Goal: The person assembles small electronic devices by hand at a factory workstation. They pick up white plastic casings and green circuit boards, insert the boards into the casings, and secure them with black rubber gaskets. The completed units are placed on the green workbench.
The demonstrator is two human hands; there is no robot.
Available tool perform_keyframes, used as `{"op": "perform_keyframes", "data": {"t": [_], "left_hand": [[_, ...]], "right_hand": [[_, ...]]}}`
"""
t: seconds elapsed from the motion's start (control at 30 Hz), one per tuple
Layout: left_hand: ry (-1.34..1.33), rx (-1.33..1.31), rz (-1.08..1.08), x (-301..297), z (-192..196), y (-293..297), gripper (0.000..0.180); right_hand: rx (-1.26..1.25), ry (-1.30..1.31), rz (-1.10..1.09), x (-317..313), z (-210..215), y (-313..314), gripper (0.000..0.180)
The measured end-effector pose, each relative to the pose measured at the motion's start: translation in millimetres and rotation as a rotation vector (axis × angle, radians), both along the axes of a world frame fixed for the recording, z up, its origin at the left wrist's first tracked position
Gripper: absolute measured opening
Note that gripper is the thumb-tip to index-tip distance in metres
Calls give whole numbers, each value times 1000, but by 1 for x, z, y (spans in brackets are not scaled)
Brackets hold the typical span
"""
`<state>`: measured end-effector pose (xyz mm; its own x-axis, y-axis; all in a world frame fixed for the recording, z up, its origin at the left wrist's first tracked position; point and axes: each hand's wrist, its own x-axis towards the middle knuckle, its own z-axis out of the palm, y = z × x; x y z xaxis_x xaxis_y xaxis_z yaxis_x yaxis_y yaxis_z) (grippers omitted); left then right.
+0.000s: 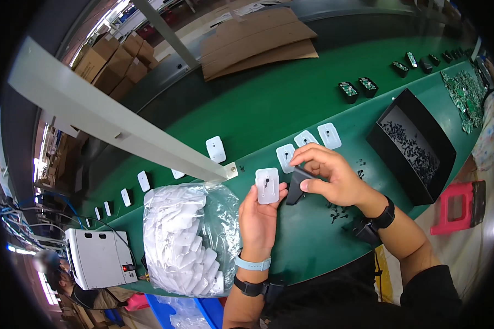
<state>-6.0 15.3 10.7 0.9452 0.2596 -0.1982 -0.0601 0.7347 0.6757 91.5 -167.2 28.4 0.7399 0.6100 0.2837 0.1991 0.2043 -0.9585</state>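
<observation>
A white plastic cover [260, 189] with a small black part inside rests in my left hand [256, 222], its fingers curled about the edges. My right hand [335, 178] grips a black plastic housing [294, 189] between thumb and fingers, just right of that cover. The housing is tilted, and its inside is hidden from me. Beyond my hands, more white covers [329, 135] lie in a row on the green table [307, 241], with small black parts in them. Loose black parts [337, 213] are scattered below my right wrist.
A black bin [443, 137] of small black parts stands at right, before a heap of green circuit boards [466, 98]. Left are a clear bag of white covers [184, 241], a white metal box [99, 257] and a slanting post [121, 118]. Black housings with boards [348, 92] stand farther back.
</observation>
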Motion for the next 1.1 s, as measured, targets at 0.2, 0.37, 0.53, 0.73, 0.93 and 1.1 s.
{"op": "perform_keyframes", "data": {"t": [0.2, 0.37, 0.53, 0.73, 0.93, 1.1], "left_hand": [[7, 87, -46, -1, 6, -8, 40], [-14, 132, -90, -5, 0, -9, 37], [-61, 246, -106, -8, 4, -11, 36], [-82, 362, -100, -10, -1, -10, 34], [-93, 396, -105, -10, -3, -5, 33], [-119, 394, -121, -10, -5, -1, 33]], "right_hand": [[-28, -60, -45, -9, 4, 5, 36], [-9, -123, -50, -6, -1, 5, 34], [-32, -133, -77, -7, -1, 7, 31], [-67, -197, -78, -9, 2, 5, 32], [-77, -305, -73, -9, 3, 4, 30], [-65, -317, -76, -9, 5, 4, 29]]}}
